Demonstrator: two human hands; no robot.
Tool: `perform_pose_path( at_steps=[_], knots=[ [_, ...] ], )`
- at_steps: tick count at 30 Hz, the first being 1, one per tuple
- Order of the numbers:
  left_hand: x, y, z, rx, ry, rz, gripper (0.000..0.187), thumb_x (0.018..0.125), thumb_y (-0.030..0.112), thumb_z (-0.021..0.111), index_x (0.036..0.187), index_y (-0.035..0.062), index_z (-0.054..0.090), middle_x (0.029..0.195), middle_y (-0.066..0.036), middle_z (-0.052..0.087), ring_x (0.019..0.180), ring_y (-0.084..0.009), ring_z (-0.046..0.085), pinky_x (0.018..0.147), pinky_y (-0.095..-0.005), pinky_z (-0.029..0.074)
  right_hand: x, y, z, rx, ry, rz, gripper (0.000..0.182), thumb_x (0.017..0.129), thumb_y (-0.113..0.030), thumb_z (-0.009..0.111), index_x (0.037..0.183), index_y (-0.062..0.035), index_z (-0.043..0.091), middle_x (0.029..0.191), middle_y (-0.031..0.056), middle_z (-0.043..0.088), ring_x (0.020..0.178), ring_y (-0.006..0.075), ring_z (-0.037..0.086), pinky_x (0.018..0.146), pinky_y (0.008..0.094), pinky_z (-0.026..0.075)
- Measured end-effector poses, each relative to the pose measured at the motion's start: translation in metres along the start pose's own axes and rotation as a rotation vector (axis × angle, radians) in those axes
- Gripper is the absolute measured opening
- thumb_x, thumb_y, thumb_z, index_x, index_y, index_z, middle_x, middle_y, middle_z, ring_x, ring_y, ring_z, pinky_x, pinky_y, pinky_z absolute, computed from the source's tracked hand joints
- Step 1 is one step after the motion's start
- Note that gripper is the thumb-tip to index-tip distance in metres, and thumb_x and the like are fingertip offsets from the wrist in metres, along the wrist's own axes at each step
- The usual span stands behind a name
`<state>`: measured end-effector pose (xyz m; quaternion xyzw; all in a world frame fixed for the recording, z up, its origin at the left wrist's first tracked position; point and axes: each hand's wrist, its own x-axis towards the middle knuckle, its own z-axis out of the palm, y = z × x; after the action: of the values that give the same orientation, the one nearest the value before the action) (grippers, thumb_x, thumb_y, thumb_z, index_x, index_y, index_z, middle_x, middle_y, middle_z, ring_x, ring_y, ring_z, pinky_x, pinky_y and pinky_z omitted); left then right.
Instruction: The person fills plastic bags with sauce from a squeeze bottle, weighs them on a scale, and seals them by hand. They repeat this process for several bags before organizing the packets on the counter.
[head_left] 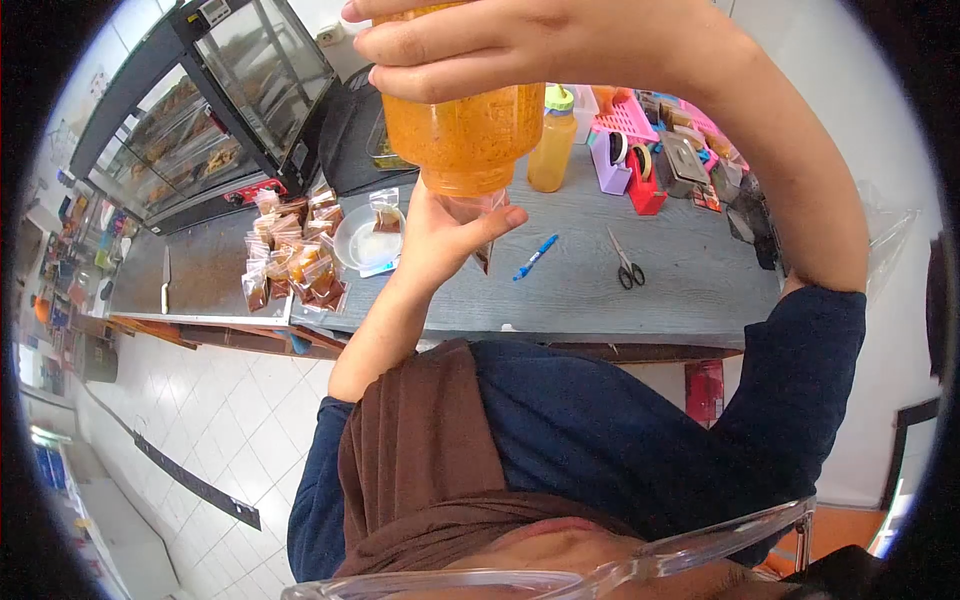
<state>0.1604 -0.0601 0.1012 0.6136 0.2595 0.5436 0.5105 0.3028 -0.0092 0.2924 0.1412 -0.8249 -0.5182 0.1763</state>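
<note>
My right hand (480,50) is wrapped round a large orange squeeze bottle (460,135), tipped upside down with its narrower neck end pointing down. Directly below the neck, my left hand (440,240) grips a small clear plastic bag (484,258), which has some dark content toward its lower end. The bottle's neck hides the bag's mouth. Beside my left wrist stands a white bowl (352,243) with another small filled bag (386,212) at its rim. A heap of small filled bags (290,250) lies farther left on the counter.
On the grey counter (590,305) lie a blue pen (536,257) and scissors (627,262). A green-capped bottle (552,145), a purple tape dispenser (610,165) and a red tape dispenser (645,190) stand behind. At left are a knife (166,282) and a glass display case (190,130).
</note>
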Motion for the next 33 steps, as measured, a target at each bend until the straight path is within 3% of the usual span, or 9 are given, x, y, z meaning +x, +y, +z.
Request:
perform_pose_path(
  at_steps=[6, 11, 20, 25, 28, 33],
  knots=[
    [0.003, -0.001, 0.002, -0.023, 0.01, 0.05, 0.057, 0.067, 0.013, 0.083, 0.113, -0.0002, 0.051, 0.099, -0.005, 0.06, 0.09, -0.0133, 0.056, 0.081, -0.0294, 0.045, -0.001, 0.002, 0.014, -0.018, 0.113, -0.008, 0.035, 0.078, -0.009, 0.067, 0.108, -0.0175, 0.051, 0.108, -0.0056, 0.054, 0.119, 0.0138, 0.048, 0.116, 0.0535, 0.017],
    [0.005, 0.001, 0.001, -0.016, 0.002, 0.03, 0.056, 0.067, 0.014, 0.083, 0.112, -0.0004, 0.052, 0.098, -0.005, 0.06, 0.09, -0.0131, 0.056, 0.081, -0.0292, 0.045, 0.0, 0.003, 0.0, -0.034, -0.018, -0.014, 0.037, 0.077, -0.009, 0.068, 0.108, -0.0177, 0.052, 0.108, -0.0053, 0.055, 0.118, 0.014, 0.048, 0.116, 0.0532, 0.017],
    [0.008, 0.002, 0.003, -0.025, -0.008, 0.05, 0.061, 0.068, 0.013, 0.083, 0.117, -0.0007, 0.049, 0.102, -0.005, 0.059, 0.092, -0.014, 0.056, 0.082, -0.0299, 0.045, -0.004, 0.004, 0.01, -0.038, 0.012, -0.003, 0.037, 0.078, -0.009, 0.068, 0.11, -0.018, 0.052, 0.11, -0.005, 0.055, 0.12, 0.0145, 0.047, 0.116, 0.053, 0.018],
    [0.01, 0.0, 0.0, -0.039, -0.027, 0.003, 0.066, 0.068, 0.011, 0.083, 0.12, -0.0005, 0.045, 0.106, -0.006, 0.058, 0.095, -0.0146, 0.055, 0.084, -0.0309, 0.045, 0.003, 0.001, -0.021, 0.002, -0.171, 0.009, 0.037, 0.079, -0.009, 0.066, 0.111, -0.0179, 0.051, 0.11, -0.0052, 0.055, 0.121, 0.0148, 0.047, 0.115, 0.0534, 0.019],
    [0.01, 0.0, 0.001, -0.035, -0.01, 0.012, 0.065, 0.068, 0.01, 0.083, 0.12, -0.0005, 0.045, 0.106, -0.006, 0.057, 0.095, -0.0144, 0.055, 0.084, -0.031, 0.045, 0.003, 0.001, -0.021, -0.002, -0.173, 0.016, 0.034, 0.08, -0.011, 0.065, 0.111, -0.0174, 0.051, 0.11, -0.0053, 0.055, 0.121, 0.0148, 0.047, 0.115, 0.0535, 0.02],
    [0.01, 0.001, 0.0, -0.029, -0.022, 0.009, 0.064, 0.068, 0.009, 0.082, 0.12, -0.0001, 0.045, 0.105, -0.006, 0.057, 0.094, -0.0136, 0.055, 0.082, -0.0305, 0.046, -0.003, 0.004, 0.004, 0.016, -0.014, -0.003, 0.033, 0.081, -0.013, 0.064, 0.111, -0.0169, 0.05, 0.11, -0.0053, 0.054, 0.12, 0.015, 0.047, 0.115, 0.0533, 0.02]
  ],
)
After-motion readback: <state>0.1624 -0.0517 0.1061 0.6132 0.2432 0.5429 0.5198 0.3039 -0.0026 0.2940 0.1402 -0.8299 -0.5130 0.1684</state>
